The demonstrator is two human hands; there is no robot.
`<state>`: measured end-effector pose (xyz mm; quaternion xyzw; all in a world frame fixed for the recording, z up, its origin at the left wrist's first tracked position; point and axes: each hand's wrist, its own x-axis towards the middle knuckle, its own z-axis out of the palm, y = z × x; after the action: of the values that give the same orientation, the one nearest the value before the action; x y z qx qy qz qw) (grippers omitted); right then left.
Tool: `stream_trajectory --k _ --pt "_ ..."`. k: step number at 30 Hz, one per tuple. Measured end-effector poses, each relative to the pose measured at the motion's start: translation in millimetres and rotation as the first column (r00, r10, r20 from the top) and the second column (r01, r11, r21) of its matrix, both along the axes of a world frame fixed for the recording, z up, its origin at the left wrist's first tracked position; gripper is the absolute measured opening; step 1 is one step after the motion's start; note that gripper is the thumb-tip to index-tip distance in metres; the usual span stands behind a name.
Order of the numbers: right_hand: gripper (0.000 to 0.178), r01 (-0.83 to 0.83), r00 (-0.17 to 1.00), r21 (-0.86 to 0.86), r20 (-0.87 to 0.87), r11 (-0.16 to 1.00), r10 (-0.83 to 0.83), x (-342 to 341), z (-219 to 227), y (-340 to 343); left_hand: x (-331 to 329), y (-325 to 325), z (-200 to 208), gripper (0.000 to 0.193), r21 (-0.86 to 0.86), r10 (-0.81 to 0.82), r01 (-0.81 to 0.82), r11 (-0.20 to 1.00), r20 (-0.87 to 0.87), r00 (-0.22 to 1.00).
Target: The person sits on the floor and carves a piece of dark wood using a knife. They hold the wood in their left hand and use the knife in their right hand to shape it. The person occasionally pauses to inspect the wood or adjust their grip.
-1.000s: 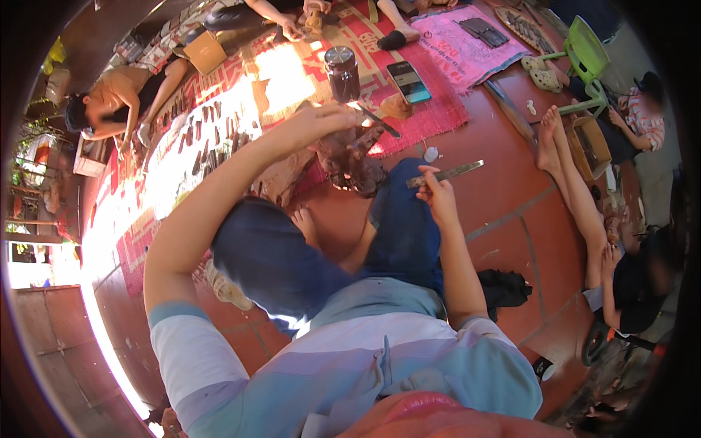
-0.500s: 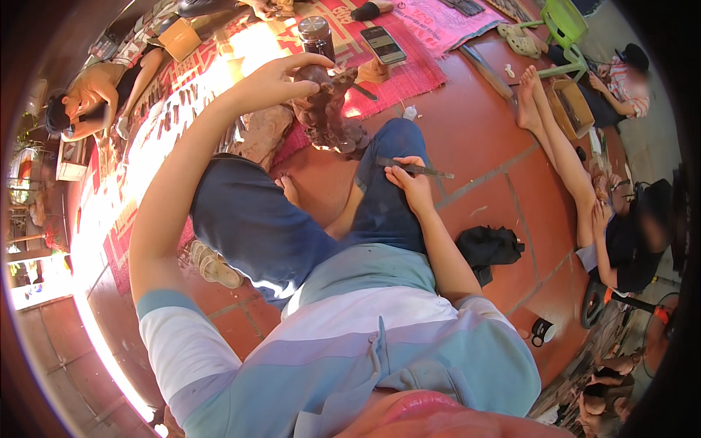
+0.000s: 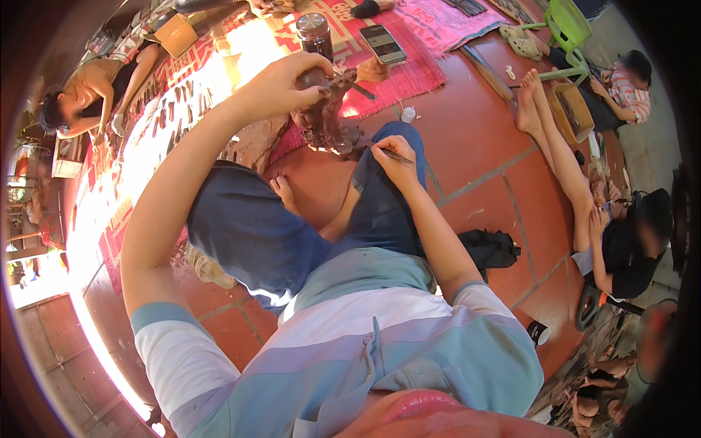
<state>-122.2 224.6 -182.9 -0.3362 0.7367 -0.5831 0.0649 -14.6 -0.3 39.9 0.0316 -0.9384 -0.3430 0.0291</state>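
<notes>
A dark brown wood carving (image 3: 321, 124) stands upright on the floor beyond my knees. My left hand (image 3: 286, 85) is wrapped around its top, with the thumb on the near side. Just right of the carving's base, my right hand (image 3: 399, 169) holds a slim dark carving chisel (image 3: 396, 156) above my right knee. The chisel's front end is partly hidden by my fingers, and I cannot tell whether it touches the wood. A rough piece of wood (image 3: 252, 142) lies left of the carving, partly behind my left forearm.
Many carving tools (image 3: 175, 109) lie on a sunlit red mat (image 3: 416, 77), with a phone (image 3: 382, 44) and a dark jar (image 3: 315, 35). A small white bottle (image 3: 408, 114) stands near my right knee. Other people sit to the left and right. A black bag (image 3: 488, 249) rests by my right elbow.
My right hand has moved left and up toward the carving's base, and the chisel has turned in its grip. My left hand stays on the carving's top.
</notes>
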Motion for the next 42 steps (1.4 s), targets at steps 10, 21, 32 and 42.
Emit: stream_trajectory --k 10,21,32,42 --pt "0.013 -0.148 0.955 0.028 -0.254 0.989 0.150 -11.5 -17.3 -42.9 -16.9 -6.7 -1.9 0.033 -0.204 -0.221 0.205 0.957 -0.059 0.973" --pt "0.012 -0.122 0.966 0.131 -0.212 0.984 0.148 -7.6 -12.9 -48.7 -22.4 -8.3 -13.8 0.025 -0.167 -0.232 0.202 0.965 -0.189 0.954" --pt "0.011 -0.160 0.960 0.157 -0.205 0.975 0.191 -1.2 -5.7 -47.3 -22.6 -8.1 -13.0 0.022 -0.191 -0.193 0.158 0.969 -0.182 0.964" --pt "0.012 -0.122 0.977 0.121 -0.162 0.985 0.141 7.3 -2.2 -52.4 -20.9 -3.6 -7.6 0.019 -0.220 -0.210 0.158 0.963 -0.239 0.948"
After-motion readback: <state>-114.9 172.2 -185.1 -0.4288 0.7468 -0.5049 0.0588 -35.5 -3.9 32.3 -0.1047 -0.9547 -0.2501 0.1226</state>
